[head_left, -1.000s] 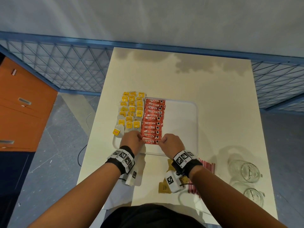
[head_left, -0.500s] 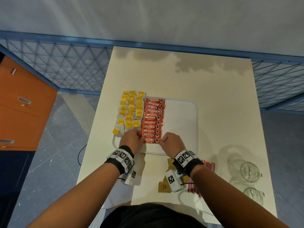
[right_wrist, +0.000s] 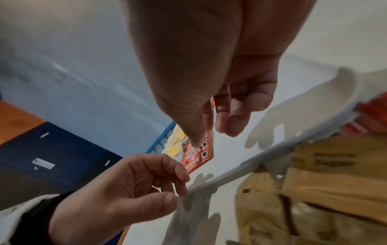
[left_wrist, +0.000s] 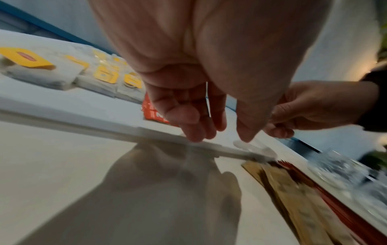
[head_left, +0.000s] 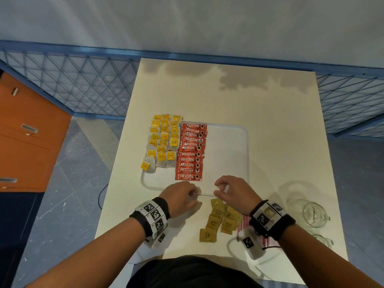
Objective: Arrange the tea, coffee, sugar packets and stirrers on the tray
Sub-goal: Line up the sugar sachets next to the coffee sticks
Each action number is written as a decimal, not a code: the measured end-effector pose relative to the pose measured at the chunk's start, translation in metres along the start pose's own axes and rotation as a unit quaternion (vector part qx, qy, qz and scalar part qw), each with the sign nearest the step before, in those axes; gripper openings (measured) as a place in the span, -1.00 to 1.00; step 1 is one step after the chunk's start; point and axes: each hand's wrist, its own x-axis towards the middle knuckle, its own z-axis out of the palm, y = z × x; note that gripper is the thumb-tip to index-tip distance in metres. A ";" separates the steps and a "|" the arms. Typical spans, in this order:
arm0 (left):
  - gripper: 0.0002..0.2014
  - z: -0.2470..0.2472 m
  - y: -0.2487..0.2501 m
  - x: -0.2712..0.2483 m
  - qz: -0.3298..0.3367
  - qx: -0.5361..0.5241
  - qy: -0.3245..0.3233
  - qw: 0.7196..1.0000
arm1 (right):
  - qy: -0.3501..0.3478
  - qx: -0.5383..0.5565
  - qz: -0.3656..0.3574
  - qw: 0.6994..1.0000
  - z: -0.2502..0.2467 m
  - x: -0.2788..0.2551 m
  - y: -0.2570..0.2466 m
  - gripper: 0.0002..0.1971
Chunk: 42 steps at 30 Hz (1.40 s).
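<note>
A white tray (head_left: 228, 152) lies mid-table. Tea bags with yellow tags (head_left: 164, 140) fill its left side and spill over the far rim. A column of red coffee sachets (head_left: 190, 152) lies beside them. Brown sugar packets (head_left: 220, 221) and red-striped stirrers (head_left: 244, 224) lie on the table below the tray, partly under my right wrist. My left hand (head_left: 182, 196) hovers at the tray's near rim with loosely curled fingers, holding nothing (left_wrist: 220, 136). My right hand (head_left: 230, 190) is beside it over the near rim, relaxed and empty too (right_wrist: 211, 136).
Two glass mugs (head_left: 311, 213) stand at the table's right near corner. The right half of the tray holds nothing. An orange cabinet (head_left: 27, 138) stands left of the table, and a blue mesh fence (head_left: 83, 84) runs behind it.
Both hands have let go of the nearest coffee sachet and drawn back toward me to the tray's near rim. The sachet stays in the column.
</note>
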 end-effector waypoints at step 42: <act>-0.71 0.058 0.060 -0.013 0.032 0.124 -0.071 0.989 | -0.008 -0.231 -0.056 0.971 0.044 -0.070 0.033 -0.77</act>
